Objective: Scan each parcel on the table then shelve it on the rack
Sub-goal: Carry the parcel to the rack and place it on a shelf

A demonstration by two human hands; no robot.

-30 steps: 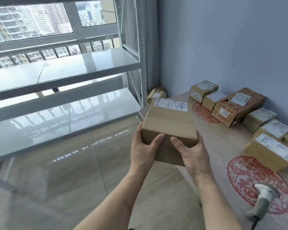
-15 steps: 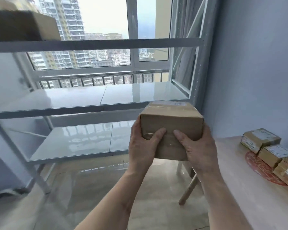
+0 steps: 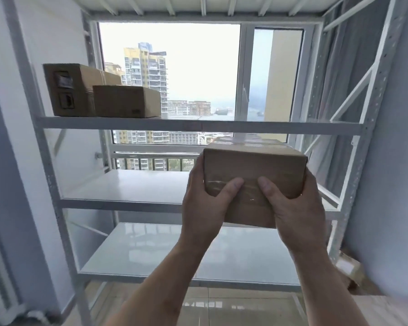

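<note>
**Both hands hold a parcel up before the rack**

Both hands carry one brown cardboard parcel (image 3: 254, 171) in mid-air, and I see it from the near side. My left hand (image 3: 204, 203) wraps the parcel's left end, its thumb laid across the taped front face; my right hand (image 3: 297, 208) does the same at the right end, thumb pointing inward. The two thumbs lie near each other on the glossy tape but do not touch. The remaining fingers are hidden behind and under the box, so I cannot tell just how they lie.

I see the parcel held level, in front of the white metal rack (image 3: 198, 125), between the shelf edge above it and the middle shelf (image 3: 127, 187) below. It rests on neither.

On the upper shelf, at the left, stand two more cardboard boxes: a taller one (image 3: 66, 90) with dark markings on its near face, and a lower one (image 3: 125, 101) just beside it to the right.

Behind the rack is a window (image 3: 198, 74) with tower blocks beyond. A lower glossy shelf (image 3: 139, 252) sits beneath my forearms.
</note>
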